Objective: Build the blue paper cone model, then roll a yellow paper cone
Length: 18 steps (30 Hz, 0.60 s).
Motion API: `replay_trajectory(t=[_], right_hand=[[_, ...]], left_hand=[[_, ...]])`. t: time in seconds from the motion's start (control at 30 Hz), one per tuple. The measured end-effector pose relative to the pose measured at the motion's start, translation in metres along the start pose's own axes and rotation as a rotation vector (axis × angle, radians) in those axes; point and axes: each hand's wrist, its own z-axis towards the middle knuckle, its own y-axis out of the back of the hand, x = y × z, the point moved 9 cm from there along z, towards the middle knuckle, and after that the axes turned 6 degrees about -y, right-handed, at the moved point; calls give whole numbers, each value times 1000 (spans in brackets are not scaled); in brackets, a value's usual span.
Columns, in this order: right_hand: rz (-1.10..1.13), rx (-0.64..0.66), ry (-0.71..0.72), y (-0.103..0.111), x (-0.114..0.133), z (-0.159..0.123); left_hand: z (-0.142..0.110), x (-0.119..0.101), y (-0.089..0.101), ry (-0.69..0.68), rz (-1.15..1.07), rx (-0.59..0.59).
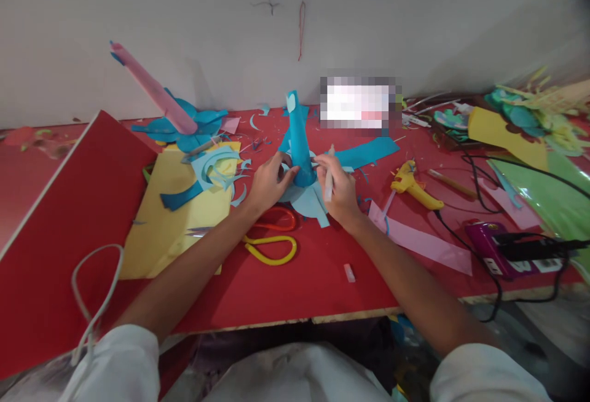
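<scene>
A blue paper cone [300,150] stands upright on a pale blue paper piece [310,202] with projecting strips. My left hand [273,181] is closed on the cone's lower left side, thumb pressed near its base. At the cone's lower right, my right hand [338,185] is closed around a slim whitish pen-like stick [329,184]; its exact kind is unclear. Just below my left hand lie scissors [271,249] with one red and one yellow handle loop. A blue paper strip [366,153] extends behind my right hand.
Left are a red board [69,242], yellow paper [170,205] and a pink paper tube [154,91] on blue petals. Right are a yellow glue gun [415,187] with a black cord, a pink strip [428,246], a purple box [488,248] and green sheets [562,187]. Paper scraps litter the red table.
</scene>
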Motion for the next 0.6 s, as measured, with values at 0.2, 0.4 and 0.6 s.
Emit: replay_trajectory(t=[0.2,0.4,0.6], right_hand=[[32,71,33,-4,1,1],[-59,63,-19,-7,-15,4],[-234,108,-128,-17,-49,7]], left_hand=[[1,-10,4,-102,-24,-38],[1,-20,2,-159,-40,9],[4,-6,-8,-115,13,59]])
